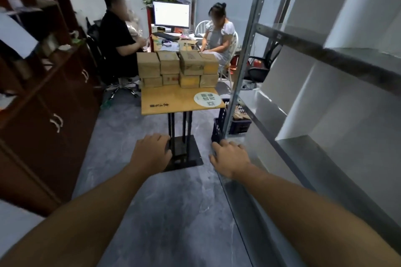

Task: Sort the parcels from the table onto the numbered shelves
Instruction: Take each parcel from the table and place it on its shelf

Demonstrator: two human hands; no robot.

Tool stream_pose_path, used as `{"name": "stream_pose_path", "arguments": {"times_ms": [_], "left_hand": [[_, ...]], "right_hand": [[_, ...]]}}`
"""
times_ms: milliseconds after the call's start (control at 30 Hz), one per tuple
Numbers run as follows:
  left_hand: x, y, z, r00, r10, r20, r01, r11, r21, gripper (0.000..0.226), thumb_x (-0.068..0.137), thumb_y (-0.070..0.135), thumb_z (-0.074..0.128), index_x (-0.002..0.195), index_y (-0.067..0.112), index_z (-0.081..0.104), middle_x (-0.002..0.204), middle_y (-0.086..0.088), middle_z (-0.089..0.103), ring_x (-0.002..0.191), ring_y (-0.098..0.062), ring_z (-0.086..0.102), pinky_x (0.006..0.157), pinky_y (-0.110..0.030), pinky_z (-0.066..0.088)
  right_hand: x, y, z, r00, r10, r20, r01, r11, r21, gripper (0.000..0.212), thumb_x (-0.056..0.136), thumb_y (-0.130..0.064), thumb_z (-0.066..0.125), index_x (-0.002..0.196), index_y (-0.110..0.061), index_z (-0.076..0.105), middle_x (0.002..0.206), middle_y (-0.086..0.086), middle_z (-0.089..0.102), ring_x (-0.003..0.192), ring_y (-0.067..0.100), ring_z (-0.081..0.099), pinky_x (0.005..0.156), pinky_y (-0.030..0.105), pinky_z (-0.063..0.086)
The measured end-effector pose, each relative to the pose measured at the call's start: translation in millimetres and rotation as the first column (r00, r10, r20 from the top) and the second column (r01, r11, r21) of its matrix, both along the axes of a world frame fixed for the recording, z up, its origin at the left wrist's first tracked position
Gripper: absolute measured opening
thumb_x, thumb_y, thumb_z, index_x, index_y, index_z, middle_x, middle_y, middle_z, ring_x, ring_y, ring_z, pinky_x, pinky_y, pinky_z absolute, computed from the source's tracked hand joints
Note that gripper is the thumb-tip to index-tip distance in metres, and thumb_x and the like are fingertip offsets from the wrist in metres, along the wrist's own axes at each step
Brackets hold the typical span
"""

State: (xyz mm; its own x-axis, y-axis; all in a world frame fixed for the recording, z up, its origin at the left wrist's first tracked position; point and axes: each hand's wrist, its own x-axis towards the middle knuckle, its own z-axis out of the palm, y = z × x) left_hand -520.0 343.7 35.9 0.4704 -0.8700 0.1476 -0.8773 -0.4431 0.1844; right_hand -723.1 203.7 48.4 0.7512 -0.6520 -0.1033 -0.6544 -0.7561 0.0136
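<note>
Several brown cardboard parcels [178,69] are stacked two high at the far end of a small wooden table [173,102] ahead of me. A grey metal shelf rack [282,115] rises on the right, its boards bare. My left hand [152,150] and my right hand [230,158] stretch forward, palms down, well short of the table. Both hold nothing, and their fingers are relaxed. The right hand hovers close to the rack's near edge.
A dark wooden cabinet [43,104] lines the left side. A blue plastic crate [230,121] sits on the floor between table and rack. Two people sit at a desk with a monitor [171,14] behind the table. Grey floor lies between me and the table.
</note>
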Motion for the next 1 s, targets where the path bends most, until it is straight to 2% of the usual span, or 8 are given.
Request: {"name": "stream_pose_path", "arguments": {"times_ms": [233,433,633,800,1000], "left_hand": [[100.1,-45.0,-17.8,0.995,0.102,0.004,-0.103,0.994,0.04,0.047,0.095,0.04,0.048,0.139,0.024,0.045,0.136,-0.003,0.052,0.12,-0.025,0.049,0.097,-0.041,0.039],[210.2,-115.5,-15.3,0.996,0.091,0.002,-0.09,0.995,0.051,0.048,0.095,0.039,0.048,0.14,0.023,0.045,0.138,-0.003,0.051,0.123,-0.028,0.047,0.099,-0.041,0.038],[314.7,-168.7,-4.9,0.997,0.03,0.076,-0.04,0.99,0.132,0.049,0.095,0.04,0.047,0.141,0.023,0.044,0.141,-0.003,0.05,0.125,-0.025,0.047,0.099,-0.041,0.039],[369.5,-193.7,-7.0,0.995,0.066,0.069,-0.077,0.985,0.157,0.048,0.095,0.04,0.046,0.141,0.025,0.044,0.142,-0.001,0.049,0.126,-0.023,0.045,0.103,-0.042,0.034],[433.9,-231.1,-11.6,0.995,0.083,0.057,-0.091,0.984,0.151,0.046,0.094,0.038,0.045,0.138,0.025,0.046,0.136,-0.001,0.052,0.121,-0.022,0.048,0.1,-0.039,0.037]], "right_hand": [[108.3,-58.3,-11.6,0.994,0.1,-0.033,-0.099,0.995,0.016,0.044,0.103,-0.047,0.033,0.137,-0.021,0.042,0.136,0.01,0.05,0.124,0.035,0.048,0.101,0.052,0.038],[218.1,-130.2,-12.2,0.994,0.102,-0.03,-0.102,0.995,-0.008,0.044,0.104,-0.046,0.033,0.139,-0.02,0.042,0.137,0.011,0.049,0.124,0.035,0.048,0.099,0.05,0.039],[316.0,-179.4,-0.4,0.987,0.161,-0.008,-0.161,0.985,-0.056,0.042,0.104,-0.043,0.034,0.137,-0.019,0.043,0.133,0.012,0.05,0.12,0.034,0.049,0.096,0.047,0.039],[384.4,-206.7,-7.8,0.983,0.184,-0.023,-0.185,0.982,-0.031,0.041,0.104,-0.045,0.032,0.135,-0.02,0.042,0.132,0.01,0.05,0.12,0.034,0.049,0.095,0.046,0.039],[468.7,-248.2,-24.2,0.964,0.264,0.025,-0.265,0.964,0.002,0.041,0.103,-0.046,0.033,0.133,-0.021,0.045,0.133,0.009,0.05,0.123,0.033,0.048,0.095,0.048,0.041]]}}
